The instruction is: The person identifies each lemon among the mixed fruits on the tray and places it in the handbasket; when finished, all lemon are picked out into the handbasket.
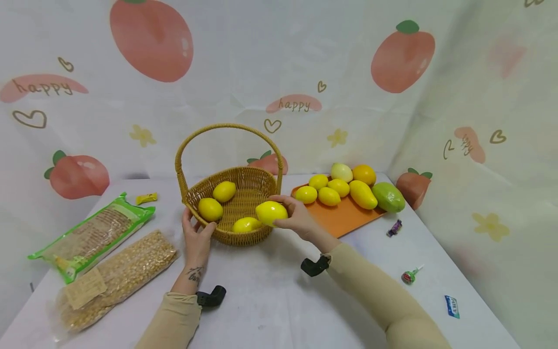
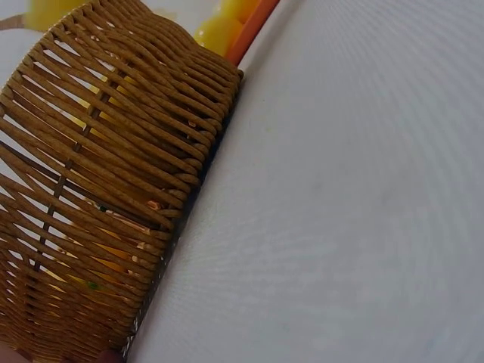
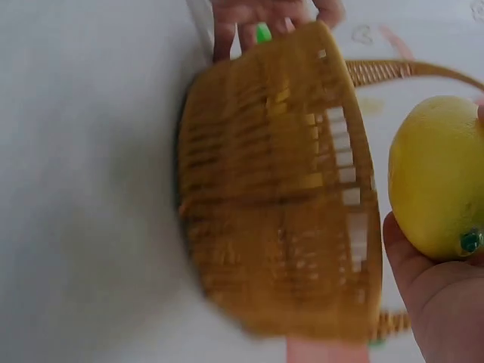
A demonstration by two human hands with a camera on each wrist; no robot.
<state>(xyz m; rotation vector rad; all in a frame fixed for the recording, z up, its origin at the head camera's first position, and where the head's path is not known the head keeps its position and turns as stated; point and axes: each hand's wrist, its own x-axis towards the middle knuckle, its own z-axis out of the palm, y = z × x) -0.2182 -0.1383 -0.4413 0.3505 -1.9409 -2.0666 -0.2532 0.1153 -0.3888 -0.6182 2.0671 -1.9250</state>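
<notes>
A brown wicker basket (image 1: 248, 201) with a tall arched handle stands on the table, several lemons in view around it. Inside lie three of them: one lemon (image 1: 224, 191) at the back, another lemon (image 1: 210, 209) at the left and a third lemon (image 1: 246, 225) near the front. My left hand (image 1: 198, 240) grips the basket's left side, thumb at the rim. Between thumb and fingers, my right hand (image 1: 301, 218) holds a lemon (image 1: 271, 213) over the basket's right front rim. Up close in the right wrist view, this lemon (image 3: 435, 178) shows a small green spot at its end.
An orange tray (image 1: 333, 220) at the right bears several lemons (image 1: 329, 196), a mango (image 1: 363, 195), an orange (image 1: 364, 174) and a green papaya-like fruit (image 1: 389, 197). Wrapped candy (image 1: 394, 228) and a lollipop (image 1: 409, 277) lie nearer. Two bagged goods, including yellow kernels (image 1: 144, 257), lie left.
</notes>
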